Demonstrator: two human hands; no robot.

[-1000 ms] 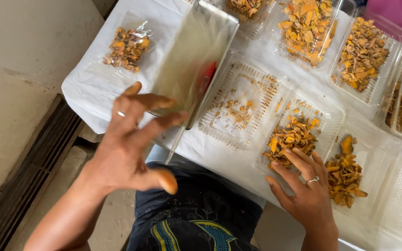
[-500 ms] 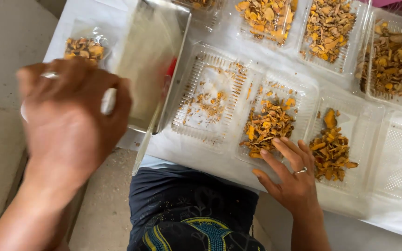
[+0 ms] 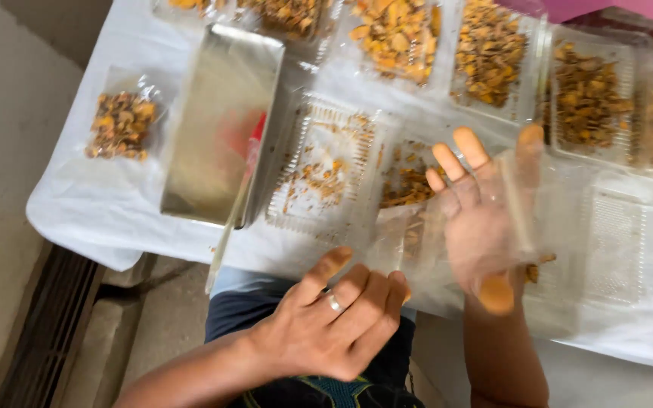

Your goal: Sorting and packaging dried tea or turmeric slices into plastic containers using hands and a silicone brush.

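My left hand (image 3: 326, 325), with a ring on one finger, is low in the view over my lap. Its fingers are curled and pinch the near edge of a clear plastic bag (image 3: 410, 242). My right hand (image 3: 485, 219) is raised palm-up with its fingers spread; the bag's thin film lies over it, and I cannot tell whether the hand is inside or behind it. Under the bag sits a clear plastic tray of orange-yellow dried pieces (image 3: 406, 185). Beside it is another tray (image 3: 323, 170) with only a few crumbs.
A shiny metal tray (image 3: 221, 121) with a red-handled tool (image 3: 255, 132) lies at the left of the white-covered table (image 3: 92, 219). A small filled bag (image 3: 122, 125) lies further left. Several filled clear trays (image 3: 493, 53) line the far side. An empty clear tray (image 3: 614, 242) is at right. A floor grating (image 3: 39, 332) is below left.
My left hand dropped from in front of the camera to the bag's near edge. My right hand lifted off the tray and turned palm-up, now with the clear bag over it.
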